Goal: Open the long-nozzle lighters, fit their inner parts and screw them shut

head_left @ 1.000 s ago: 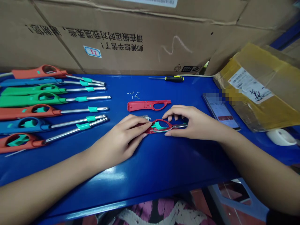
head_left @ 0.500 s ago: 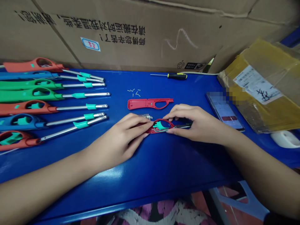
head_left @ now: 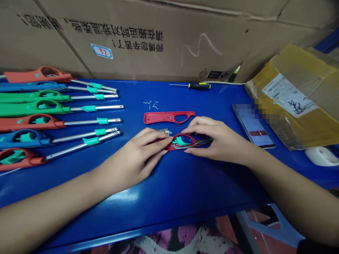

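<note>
The left hand (head_left: pixel 144 150) is nearly closed, its fingers and thumb pinching the left end of a red half-shell (head_left: pixel 175 147), which lies open side up mid-bench. The right hand (head_left: pixel 215 139) is half curled, fingers and thumb on either side of the shell's right end and its rod (head_left: pixel 205 141); how firmly it holds, I cannot tell. A green trigger (head_left: pixel 182 141) sits inside the shell. A metal part (head_left: pixel 164 131) lies beside the left fingers. The other red half (head_left: pixel 156 118) lies farther toward the bench's far edge, with screws (head_left: pixel 151 104) just beyond; a screwdriver (head_left: pixel 200 86) lies near that edge. Seven lighters (head_left: pixel 54 123) line the bench's left side, rods toward the middle. A phone (head_left: pixel 255 128) lies right of the right hand.
</note>
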Action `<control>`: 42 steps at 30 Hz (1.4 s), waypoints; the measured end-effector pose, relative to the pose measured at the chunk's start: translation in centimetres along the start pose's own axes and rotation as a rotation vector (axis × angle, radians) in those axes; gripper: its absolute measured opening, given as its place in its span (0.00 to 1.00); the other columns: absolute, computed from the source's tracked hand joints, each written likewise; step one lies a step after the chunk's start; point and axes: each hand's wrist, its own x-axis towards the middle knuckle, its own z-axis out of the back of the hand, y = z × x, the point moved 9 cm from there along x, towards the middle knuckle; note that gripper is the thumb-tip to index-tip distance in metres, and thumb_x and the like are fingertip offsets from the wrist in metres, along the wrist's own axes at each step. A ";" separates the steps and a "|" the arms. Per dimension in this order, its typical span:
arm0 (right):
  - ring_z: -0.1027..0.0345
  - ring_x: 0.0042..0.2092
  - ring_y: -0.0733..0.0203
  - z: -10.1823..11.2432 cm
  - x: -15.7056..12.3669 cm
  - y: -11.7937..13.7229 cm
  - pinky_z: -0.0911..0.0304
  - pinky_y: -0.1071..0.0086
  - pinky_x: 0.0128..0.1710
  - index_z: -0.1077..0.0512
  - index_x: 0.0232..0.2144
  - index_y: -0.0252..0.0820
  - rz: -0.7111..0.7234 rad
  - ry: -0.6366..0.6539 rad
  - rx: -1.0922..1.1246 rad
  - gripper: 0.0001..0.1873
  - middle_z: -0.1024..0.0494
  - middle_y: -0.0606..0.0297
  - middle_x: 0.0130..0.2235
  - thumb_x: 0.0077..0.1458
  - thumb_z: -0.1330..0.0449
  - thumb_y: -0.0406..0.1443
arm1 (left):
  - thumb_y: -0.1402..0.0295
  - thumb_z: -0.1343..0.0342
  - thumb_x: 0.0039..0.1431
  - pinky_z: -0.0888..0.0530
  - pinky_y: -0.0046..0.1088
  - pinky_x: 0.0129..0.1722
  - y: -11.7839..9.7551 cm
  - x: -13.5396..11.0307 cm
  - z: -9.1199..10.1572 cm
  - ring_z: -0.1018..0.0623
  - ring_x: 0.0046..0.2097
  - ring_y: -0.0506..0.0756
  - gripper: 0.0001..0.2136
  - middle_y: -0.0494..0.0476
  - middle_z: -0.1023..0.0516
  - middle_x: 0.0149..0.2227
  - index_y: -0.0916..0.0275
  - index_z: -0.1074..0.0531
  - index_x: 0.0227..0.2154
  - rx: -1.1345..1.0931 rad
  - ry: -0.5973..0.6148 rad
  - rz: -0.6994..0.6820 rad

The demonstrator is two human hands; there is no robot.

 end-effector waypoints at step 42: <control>0.24 0.49 0.55 2.0 -0.3 -0.4 0.30 0.60 0.52 0.21 0.44 0.46 -0.003 0.029 -0.031 0.11 0.17 0.62 0.46 0.58 0.34 0.38 | 0.76 0.51 0.70 0.28 0.42 0.59 0.0 -0.4 -0.7 0.30 0.59 0.59 0.20 0.62 0.29 0.57 0.56 0.31 0.61 0.108 0.125 -0.017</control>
